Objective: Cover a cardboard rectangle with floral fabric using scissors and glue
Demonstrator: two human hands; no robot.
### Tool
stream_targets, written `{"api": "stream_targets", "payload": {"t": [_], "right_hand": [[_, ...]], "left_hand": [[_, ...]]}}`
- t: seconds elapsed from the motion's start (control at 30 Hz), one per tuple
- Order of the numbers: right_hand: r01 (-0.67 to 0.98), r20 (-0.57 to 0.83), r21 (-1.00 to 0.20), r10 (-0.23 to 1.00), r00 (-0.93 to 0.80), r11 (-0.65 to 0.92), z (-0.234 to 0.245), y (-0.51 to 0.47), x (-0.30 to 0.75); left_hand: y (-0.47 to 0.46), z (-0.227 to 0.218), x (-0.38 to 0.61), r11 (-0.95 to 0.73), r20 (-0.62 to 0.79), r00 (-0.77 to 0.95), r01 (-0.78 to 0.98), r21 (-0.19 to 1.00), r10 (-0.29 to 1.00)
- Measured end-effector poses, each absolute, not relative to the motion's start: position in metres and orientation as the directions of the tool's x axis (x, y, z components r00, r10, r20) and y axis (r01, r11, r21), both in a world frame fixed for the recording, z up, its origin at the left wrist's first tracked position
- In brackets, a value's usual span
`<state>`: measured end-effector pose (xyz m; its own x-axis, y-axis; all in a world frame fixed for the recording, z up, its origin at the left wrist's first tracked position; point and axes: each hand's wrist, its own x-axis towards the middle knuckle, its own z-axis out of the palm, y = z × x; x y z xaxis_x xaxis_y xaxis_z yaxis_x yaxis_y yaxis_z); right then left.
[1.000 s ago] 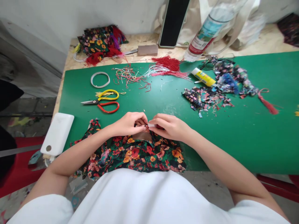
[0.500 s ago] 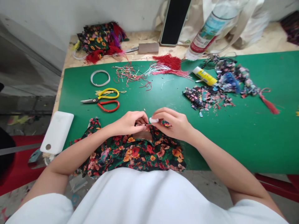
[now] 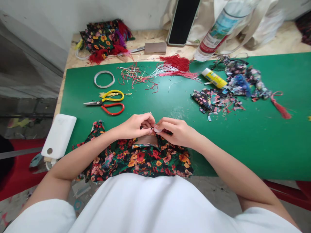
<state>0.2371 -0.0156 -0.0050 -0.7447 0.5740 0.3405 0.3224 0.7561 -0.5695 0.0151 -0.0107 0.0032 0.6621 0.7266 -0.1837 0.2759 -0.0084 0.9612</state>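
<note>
A dark floral cloth [image 3: 141,158] with red and orange flowers lies along the near edge of the green mat. My left hand [image 3: 136,125] is closed, thumb and fingers pinching a small fold of floral cloth above a bare tan patch. Close beside it, my right hand [image 3: 178,130] is closed with a small white rounded piece [image 3: 157,129] between its fingertips, at the pinched fold. The kind of white piece cannot be made out. Both sets of fingertips nearly meet, partly hiding the fold.
Scissors [image 3: 107,103] with yellow and red handles and a ring of tape [image 3: 104,79] lie left. A white power bank [image 3: 59,136] sits at the left edge. Behind are red tassel threads [image 3: 175,66], a yellow glue stick [image 3: 215,78], floral scraps [image 3: 213,100], a bottle [image 3: 218,32] and a phone [image 3: 182,22].
My right hand has moved slightly left and down, bringing the white piece against the fold at my left fingertips. More of the tan patch's lower edge shows. My left hand stays nearly still.
</note>
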Motion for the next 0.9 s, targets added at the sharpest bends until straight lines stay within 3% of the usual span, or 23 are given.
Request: {"api": "stream_targets", "payload": {"t": [0.23, 0.47, 0.67, 0.9], "right_hand": [[0.349, 0.284, -0.565, 0.573, -0.768, 0.748, 0.0004, -0.0143, 0.2386], [0.297, 0.324, -0.53, 0.513, -0.795, 0.794, -0.0002, -0.0142, 0.2378], [0.339, 0.303, -0.591, 0.592, -0.747, 0.732, -0.0022, -0.0153, 0.2325], [0.325, 0.246, -0.643, 0.589, -0.769, 0.693, 0.0017, -0.009, 0.241]], "left_hand": [[-0.0124, -0.0002, 0.0173, 0.025, -0.189, 0.599, 0.271, 0.962, 0.778], [-0.0113, -0.0041, 0.0153, -0.015, -0.158, 0.604, 0.271, 0.962, 0.781], [-0.012, -0.0055, 0.0161, -0.027, -0.129, 0.604, 0.242, 0.97, 0.786], [-0.0123, -0.0059, 0.016, -0.046, -0.117, 0.603, 0.248, 0.968, 0.789]]}}
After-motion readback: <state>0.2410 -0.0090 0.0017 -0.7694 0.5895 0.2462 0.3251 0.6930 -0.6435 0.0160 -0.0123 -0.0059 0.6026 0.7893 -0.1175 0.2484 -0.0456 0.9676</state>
